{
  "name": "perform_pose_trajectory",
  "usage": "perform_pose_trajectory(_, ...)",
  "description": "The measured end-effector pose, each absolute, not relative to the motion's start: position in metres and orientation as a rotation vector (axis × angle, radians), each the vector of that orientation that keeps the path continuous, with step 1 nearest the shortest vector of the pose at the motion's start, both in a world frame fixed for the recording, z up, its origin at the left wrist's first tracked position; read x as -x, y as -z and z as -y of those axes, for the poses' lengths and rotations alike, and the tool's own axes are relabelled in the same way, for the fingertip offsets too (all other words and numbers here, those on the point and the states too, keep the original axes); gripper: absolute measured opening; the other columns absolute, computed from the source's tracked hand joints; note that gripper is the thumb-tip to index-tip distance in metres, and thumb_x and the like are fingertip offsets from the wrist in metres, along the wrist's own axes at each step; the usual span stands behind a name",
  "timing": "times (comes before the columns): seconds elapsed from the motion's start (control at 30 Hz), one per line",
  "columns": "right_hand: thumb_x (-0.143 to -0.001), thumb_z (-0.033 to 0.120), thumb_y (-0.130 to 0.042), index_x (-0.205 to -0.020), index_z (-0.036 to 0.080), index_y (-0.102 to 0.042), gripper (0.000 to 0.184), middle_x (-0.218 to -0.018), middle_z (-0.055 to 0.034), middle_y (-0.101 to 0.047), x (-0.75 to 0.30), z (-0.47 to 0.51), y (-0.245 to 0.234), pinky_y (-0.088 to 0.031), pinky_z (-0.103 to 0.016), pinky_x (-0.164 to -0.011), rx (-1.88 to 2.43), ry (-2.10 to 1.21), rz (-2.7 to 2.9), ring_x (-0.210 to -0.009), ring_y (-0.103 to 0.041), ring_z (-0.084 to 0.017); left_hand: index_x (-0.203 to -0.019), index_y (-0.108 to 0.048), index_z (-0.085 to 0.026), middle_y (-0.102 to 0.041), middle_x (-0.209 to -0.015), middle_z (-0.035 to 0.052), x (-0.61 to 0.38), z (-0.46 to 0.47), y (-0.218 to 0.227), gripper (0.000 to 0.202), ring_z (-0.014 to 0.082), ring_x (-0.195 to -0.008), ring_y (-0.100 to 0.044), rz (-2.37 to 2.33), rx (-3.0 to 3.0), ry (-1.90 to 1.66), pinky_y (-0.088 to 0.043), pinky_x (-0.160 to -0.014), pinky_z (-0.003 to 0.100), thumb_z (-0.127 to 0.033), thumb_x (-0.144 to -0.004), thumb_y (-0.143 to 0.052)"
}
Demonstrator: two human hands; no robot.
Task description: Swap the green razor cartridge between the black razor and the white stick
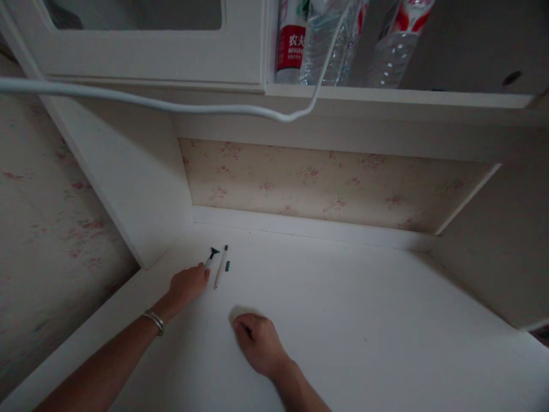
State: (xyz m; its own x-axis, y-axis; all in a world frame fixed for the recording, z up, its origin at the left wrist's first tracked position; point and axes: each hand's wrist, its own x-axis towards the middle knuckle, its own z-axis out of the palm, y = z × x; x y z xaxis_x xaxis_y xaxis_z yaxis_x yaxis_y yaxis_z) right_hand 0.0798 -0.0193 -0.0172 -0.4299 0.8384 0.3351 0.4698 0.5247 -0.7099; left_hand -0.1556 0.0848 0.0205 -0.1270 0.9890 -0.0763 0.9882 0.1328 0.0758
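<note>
The open shelf (386, 96) above the desk (364, 320) holds three bottles standing side by side: a bottle with a red label (290, 46) at the left, a clear bottle (330, 46) just beside it, and a second clear bottle (392, 51) with a red-and-white label further right. Their tops are cut off by the edge of the view. Left of this shelf is a cupboard door (150, 54) with a pane in it, and what sits behind the pane is too dim to make out. A white cable (128, 98) sags across the front of the door and loops up in front of the bottles. Down on the desk, near the back left corner, a razor (211, 256) lies with its dark head pointing toward the flowered back panel (326, 186). Just to its right lies a thin stick (221, 266), and beside that a small dark piece (227, 265), each a little apart from the next. The left hand (187, 284), with a bangle (154, 321) on the wrist, reaches forward and its fingertips meet the near end of the razor's handle. It seems to be touching rather than gripping, though the fingers hide the contact. The right hand (258, 343) rests on the desk nearer the person, fingers curled under into a loose fist, well apart from the razor and the other two small things.
</note>
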Motion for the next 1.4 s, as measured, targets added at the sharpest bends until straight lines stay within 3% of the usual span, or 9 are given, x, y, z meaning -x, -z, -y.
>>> perform_pose_trajectory(0.2, -0.094, 0.019, -0.047, -0.073, 0.02, -0.061, 0.024, -0.067, 0.0022, -0.056, -0.08, 0.019, 0.012, -0.035, -0.022, -0.057, 1.051, -0.805, 1.979, -0.062, -0.052, -0.013, -0.098, -0.057, -0.009, -0.064, -0.09, 0.0238, 0.149, -0.085, -0.026, 0.043, 0.0376, -0.088, -0.063, -2.256, -1.794, -0.248, -0.044, -0.077, 0.049, -0.038, -0.093, -0.025)
perform_pose_trajectory(0.33, -0.093, 0.027, -0.05, -0.078, 0.019, -0.065, 0.023, -0.065, 0.0021, -0.054, -0.08, 0.014, 0.02, -0.032, -0.022, -0.051, 1.033, -1.061, 1.741, -0.057, -0.047, -0.012, -0.092, -0.053, -0.016, -0.062, -0.086, 0.0138, 0.117, -0.076, -0.03, 0.041, 0.0257, -0.081, -0.062, -2.045, -1.701, -0.539, -0.045, -0.071, 0.035, -0.04, -0.094, -0.02)
perform_pose_trajectory(0.47, -0.09, 0.043, -0.058, -0.086, 0.017, -0.066, 0.028, -0.064, 0.0017, -0.053, -0.082, 0.003, 0.03, -0.032, -0.021, -0.05, 0.975, -1.325, 1.277, -0.056, -0.045, -0.012, -0.09, -0.051, -0.018, -0.054, -0.071, 0.0018, 0.061, -0.048, -0.031, 0.051, 0.012, -0.047, -0.046, -1.706, -1.575, -0.722, -0.035, -0.045, 0.023, -0.053, -0.092, -0.013)
perform_pose_trajectory(0.5, -0.088, 0.046, -0.06, -0.086, 0.016, -0.065, 0.03, -0.066, 0.001, -0.054, -0.083, 0.0, 0.029, -0.034, -0.021, -0.051, 0.946, -1.349, 1.151, -0.058, -0.047, -0.013, -0.089, -0.05, -0.019, -0.048, -0.064, -0.0016, 0.047, -0.04, -0.03, 0.053, 0.0099, -0.041, -0.037, -1.6, -1.518, -0.769, -0.029, -0.041, 0.022, -0.058, -0.091, -0.014)
perform_pose_trajectory(0.6, -0.085, 0.051, -0.064, -0.085, 0.017, -0.063, 0.034, -0.073, -0.0013, -0.058, -0.091, -0.006, 0.022, -0.041, -0.022, -0.058, 0.808, -1.406, 0.842, -0.065, -0.053, -0.015, -0.085, -0.049, -0.018, -0.038, -0.058, -0.006, 0.013, -0.016, -0.027, 0.049, 0.0056, -0.04, -0.025, -1.041, -1.064, -1.01, -0.017, -0.04, 0.019, -0.067, -0.081, -0.047)
perform_pose_trajectory(0.77, -0.083, 0.061, -0.06, -0.077, 0.017, -0.061, 0.044, -0.071, -0.0023, -0.057, -0.106, -0.006, 0.012, -0.047, -0.026, -0.061, 0.68, -1.529, 0.587, -0.068, -0.058, -0.019, -0.087, -0.052, -0.017, -0.037, -0.061, -0.0061, -0.011, 0.003, -0.014, 0.053, 0.0041, -0.042, -0.021, -0.867, -0.918, -0.98, -0.011, -0.042, 0.021, -0.069, -0.077, -0.056)
perform_pose_trajectory(0.97, -0.08, 0.068, -0.06, -0.099, 0.016, -0.065, 0.056, -0.092, -0.0082, -0.065, -0.117, 0.001, 0.008, -0.047, -0.025, -0.058, 0.841, -1.432, 0.588, -0.072, -0.059, -0.019, -0.081, -0.048, -0.017, -0.037, -0.059, -0.0063, -0.013, 0.009, 0.001, 0.061, 0.0045, -0.041, -0.022, -0.888, -1.026, -0.8, -0.01, -0.041, 0.022, -0.077, -0.07, -0.056)
perform_pose_trajectory(1.23, -0.081, 0.066, -0.061, -0.091, 0.018, -0.061, 0.049, -0.063, 0.0023, -0.053, -0.122, 0.006, -0.001, -0.034, -0.02, -0.037, 0.837, -1.376, 0.559, -0.046, -0.045, -0.012, -0.07, -0.048, -0.017, -0.038, -0.047, -0.0051, -0.011, 0.007, 0.007, 0.058, 0.0084, -0.039, -0.03, -0.937, -1.281, -0.681, -0.019, -0.039, 0.024, -0.075, -0.079, -0.045)
perform_pose_trajectory(1.4, -0.079, 0.06, -0.068, -0.081, 0.017, -0.06, 0.044, -0.051, 0.0067, -0.04, -0.127, 0.005, -0.006, -0.035, -0.018, -0.042, 0.726, -1.428, 0.518, -0.044, -0.04, -0.009, -0.082, -0.06, -0.014, -0.053, -0.072, 0.0006, 0.0, -0.003, 0.007, 0.051, 0.0072, -0.043, -0.039, -1.037, -1.132, -0.879, -0.023, -0.04, 0.022, -0.064, -0.082, -0.051)
